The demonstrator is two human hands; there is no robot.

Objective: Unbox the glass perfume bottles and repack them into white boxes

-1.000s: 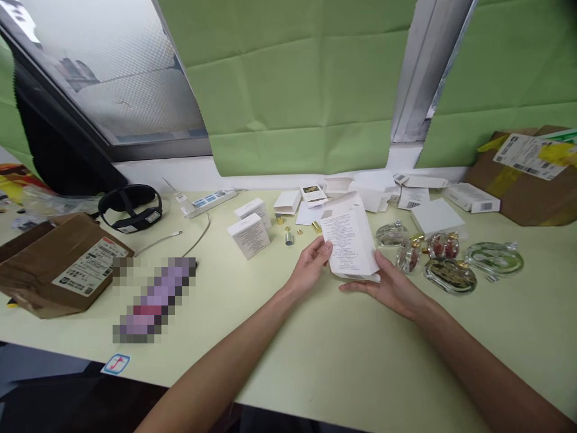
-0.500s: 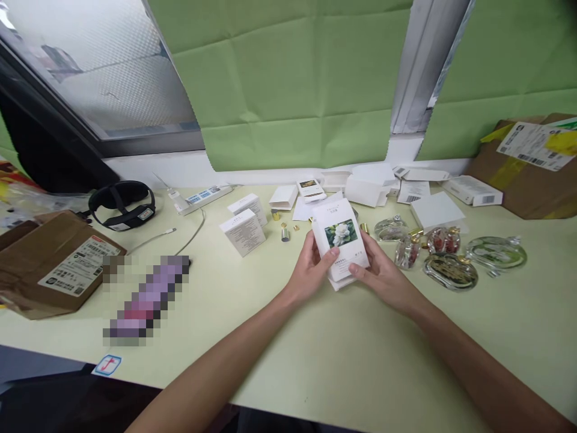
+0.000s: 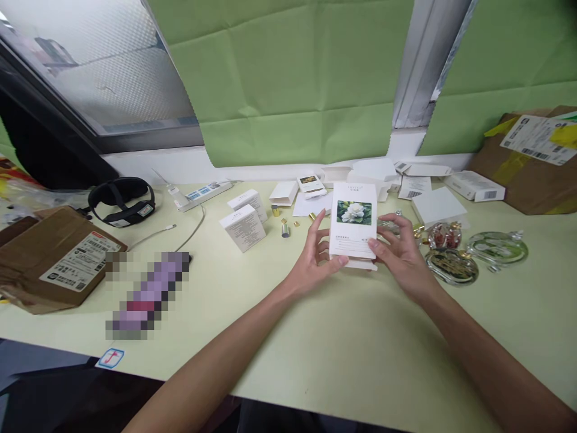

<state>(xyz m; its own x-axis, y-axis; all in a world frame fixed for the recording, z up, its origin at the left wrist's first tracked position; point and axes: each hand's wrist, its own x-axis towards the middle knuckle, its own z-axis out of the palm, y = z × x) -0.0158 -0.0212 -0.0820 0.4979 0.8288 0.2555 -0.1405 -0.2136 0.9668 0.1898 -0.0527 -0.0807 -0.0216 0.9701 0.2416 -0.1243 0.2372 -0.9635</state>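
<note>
A white carton with a white flower picture is held up over the table, its front facing me and its lower end flap showing. My right hand grips its right edge, thumb on the front lower corner. On the other side, my left hand has its thumb at the lower flap and its fingers bent beside the left edge; some fingertips are hidden. Close to my right hand lie ornate glass bottles: one dark and gold, one with red and one green.
Two white printed boxes stand left of centre, near a gold cap and a silver cap. Several white cartons lie along the back. Brown cardboard boxes flank the table; a black headset and power strip are left.
The carton has shifted right and slightly up, turning from tilted to nearly straight. My left fingers have loosened and spread along its side, and my right hand has moved a little right.
</note>
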